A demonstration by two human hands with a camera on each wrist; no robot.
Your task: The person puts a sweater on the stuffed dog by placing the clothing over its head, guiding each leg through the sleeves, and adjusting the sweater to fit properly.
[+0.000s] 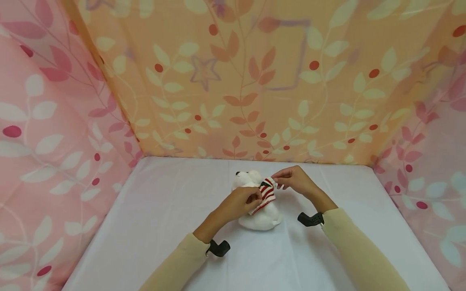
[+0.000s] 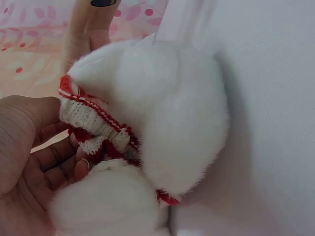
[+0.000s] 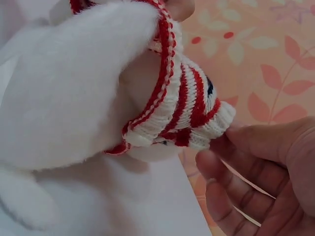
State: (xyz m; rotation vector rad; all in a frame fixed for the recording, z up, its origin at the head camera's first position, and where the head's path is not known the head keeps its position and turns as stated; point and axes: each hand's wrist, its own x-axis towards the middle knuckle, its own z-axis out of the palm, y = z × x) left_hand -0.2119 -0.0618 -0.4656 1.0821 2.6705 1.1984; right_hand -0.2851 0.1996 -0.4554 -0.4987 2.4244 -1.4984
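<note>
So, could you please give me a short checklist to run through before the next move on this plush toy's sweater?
1. Plush toy resting on the table: ok.
2. Right grip pinching the sleeve cuff: ok.
3. Left grip on the striped sweater: ok, it holds the edge.
4. Sweater covering the toy's lower body: not ok, that part shows bare.
5. Toy's arm inside the pinched sleeve: cannot tell, the knit would hide it.
6. Black wrist cameras clear of the toy: ok.
</note>
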